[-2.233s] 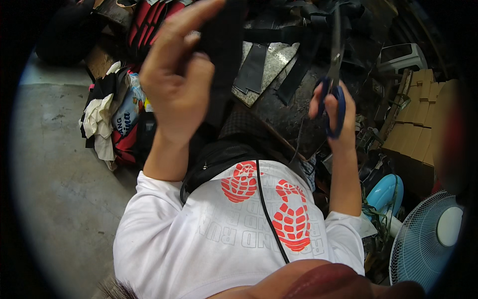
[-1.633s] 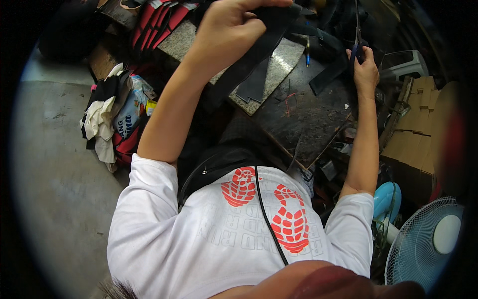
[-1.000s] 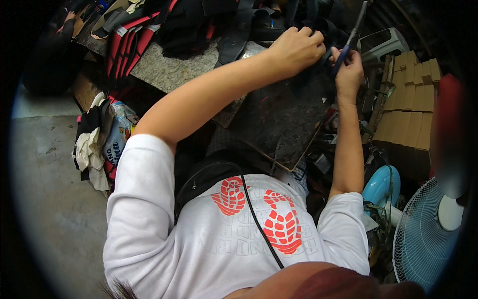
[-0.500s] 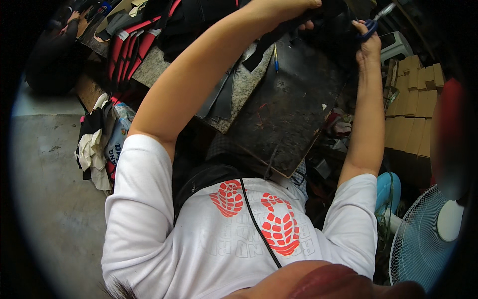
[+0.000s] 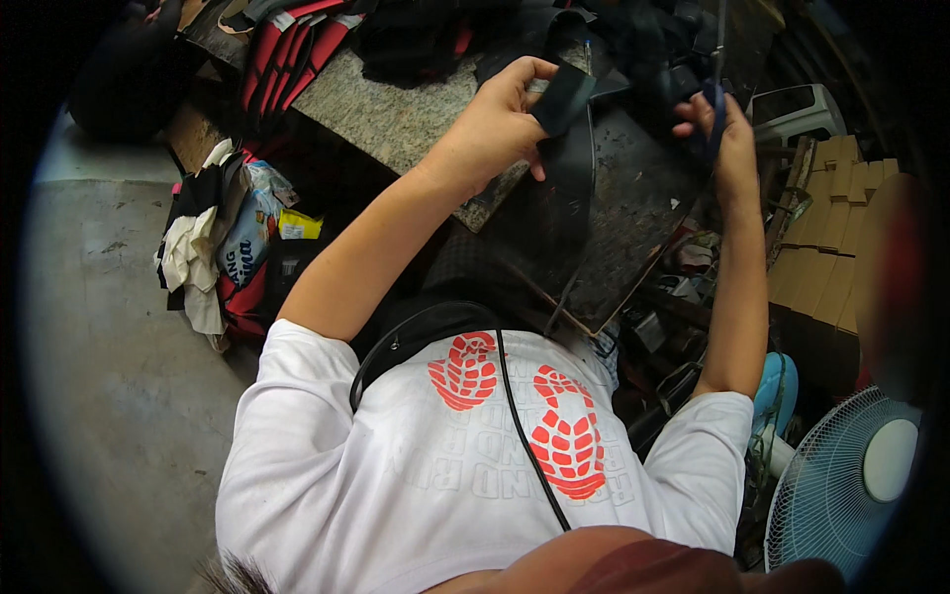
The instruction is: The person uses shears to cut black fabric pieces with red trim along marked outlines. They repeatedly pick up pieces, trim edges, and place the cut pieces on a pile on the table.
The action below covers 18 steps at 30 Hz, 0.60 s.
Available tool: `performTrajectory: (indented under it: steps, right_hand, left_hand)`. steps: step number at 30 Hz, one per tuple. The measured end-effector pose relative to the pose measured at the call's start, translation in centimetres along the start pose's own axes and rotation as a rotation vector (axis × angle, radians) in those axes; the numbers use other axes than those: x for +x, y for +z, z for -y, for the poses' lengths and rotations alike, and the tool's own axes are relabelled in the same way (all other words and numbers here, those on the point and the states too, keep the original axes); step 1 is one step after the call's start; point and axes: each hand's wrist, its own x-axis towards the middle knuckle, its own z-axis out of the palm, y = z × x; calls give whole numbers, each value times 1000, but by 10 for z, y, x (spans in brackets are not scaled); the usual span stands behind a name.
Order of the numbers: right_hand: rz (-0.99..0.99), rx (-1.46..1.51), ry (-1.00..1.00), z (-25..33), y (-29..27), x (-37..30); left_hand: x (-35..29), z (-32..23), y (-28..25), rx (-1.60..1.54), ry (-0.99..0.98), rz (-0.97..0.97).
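Over the dark work board, my left hand pinches a dark strip of material. Part of that strip is blurred, and its lower end hangs over the board. To the right, my right hand has its fingers in the blue handles of a pair of scissors. The blades point away from me, toward the top of the picture. A gap separates the scissors from my left hand. Behind both hands lies a heap of black material, too dark to make out piece by piece.
A speckled stone slab adjoins the board, with red-and-black pieces beyond it. Cloth scraps hang at the left. Along the right stand a grey plastic stool, stacked cardboard pieces and a fan.
My left hand has come back toward me, bringing the dark strip over the board. My right hand has lowered slightly with the scissors, whose blades have swung more upright in the picture.
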Motion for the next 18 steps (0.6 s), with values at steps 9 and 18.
performTrajectory:
  steps: [9,18]
  right_hand:
    - [416,256,155,34,16,-79]
    - [786,559,400,32,31,-124]
  left_hand:
    - [0,7,-18,-407,10,-18]
    - [-4,15,-10,-420,10,-16]
